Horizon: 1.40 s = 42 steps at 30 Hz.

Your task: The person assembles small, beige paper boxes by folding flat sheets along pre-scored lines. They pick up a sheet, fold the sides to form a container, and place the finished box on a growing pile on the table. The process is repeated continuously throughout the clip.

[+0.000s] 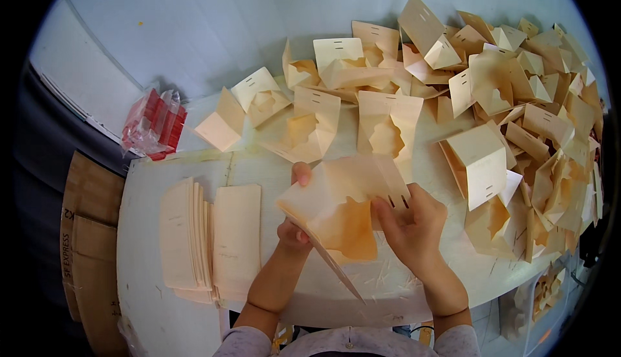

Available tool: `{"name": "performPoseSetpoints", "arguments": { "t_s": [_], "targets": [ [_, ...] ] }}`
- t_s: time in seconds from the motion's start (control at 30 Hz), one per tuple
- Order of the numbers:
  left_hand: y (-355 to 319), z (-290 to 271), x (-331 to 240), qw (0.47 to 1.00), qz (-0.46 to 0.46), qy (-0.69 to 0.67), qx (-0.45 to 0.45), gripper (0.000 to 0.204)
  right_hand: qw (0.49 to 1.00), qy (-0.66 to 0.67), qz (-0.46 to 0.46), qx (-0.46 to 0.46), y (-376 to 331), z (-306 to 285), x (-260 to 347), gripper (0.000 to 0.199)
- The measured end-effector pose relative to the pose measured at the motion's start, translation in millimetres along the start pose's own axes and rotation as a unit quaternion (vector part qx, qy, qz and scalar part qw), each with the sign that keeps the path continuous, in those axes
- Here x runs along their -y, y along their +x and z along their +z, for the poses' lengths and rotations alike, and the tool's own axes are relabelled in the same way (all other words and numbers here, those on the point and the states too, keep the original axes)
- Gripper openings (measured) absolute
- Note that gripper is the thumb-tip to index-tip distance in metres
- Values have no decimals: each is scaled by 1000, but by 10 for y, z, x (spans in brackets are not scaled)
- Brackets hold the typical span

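A cream die-cut card (323, 189), partly folded, is held up between my two hands over the front of the table. It has a wavy-edged cutout with a warm tan panel showing through it, and a flap with two short slots. My left hand (297, 211) grips the card's left side, thumb on top and fingers curled underneath. At the slotted flap on the right, my right hand (414, 224) pinches the card, its thumb on the near face. Part of the fingers of both hands is hidden by the card.
Two stacks of flat cream cards (238, 237) lie left of my hands. Folded cards (517, 98) pile up across the back and right. Red packets in clear plastic (154, 124) sit at the back left. Brown cardboard (97, 253) leans beside the table's left edge. Paper scraps (394, 282) litter the front.
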<state>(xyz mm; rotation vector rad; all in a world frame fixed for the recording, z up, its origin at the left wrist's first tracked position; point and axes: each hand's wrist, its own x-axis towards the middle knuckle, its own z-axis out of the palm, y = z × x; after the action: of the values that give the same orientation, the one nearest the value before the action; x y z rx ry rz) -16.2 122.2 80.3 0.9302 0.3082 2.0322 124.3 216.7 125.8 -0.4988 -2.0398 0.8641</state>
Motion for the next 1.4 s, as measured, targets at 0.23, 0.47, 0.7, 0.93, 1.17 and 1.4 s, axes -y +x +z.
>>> {"name": "performPoseSetpoints", "arguments": {
  "t_s": [0.23, 0.47, 0.7, 0.93, 1.17, 1.4],
  "targets": [
    [19, -74, 41, 998, 32, -22, 48, 68, 999, 30, 6, 38, -30, 15, 3, 12],
    [26, -48, -64, 997, 51, 18, -58, 55, 968, 240, -45, 53, -91, 86, -108, 46],
    [-145, -100, -120, 972, 43, 114, -201, 64, 955, 281, -40, 80, -263, 404, -57, 97],
    [-61, -104, -62, 970, 13, 151, -191, 62, 941, 336, 33, -1, -153, 334, -143, 74],
    [106, 44, -196, 942, -62, 265, -194, 50, 876, 443, 182, 60, 102, 96, -337, 41],
    [29, 3, -161, 938, -42, 270, -214, 31, 879, 448, 162, 17, 53, 262, -462, 18]
  ]
}}
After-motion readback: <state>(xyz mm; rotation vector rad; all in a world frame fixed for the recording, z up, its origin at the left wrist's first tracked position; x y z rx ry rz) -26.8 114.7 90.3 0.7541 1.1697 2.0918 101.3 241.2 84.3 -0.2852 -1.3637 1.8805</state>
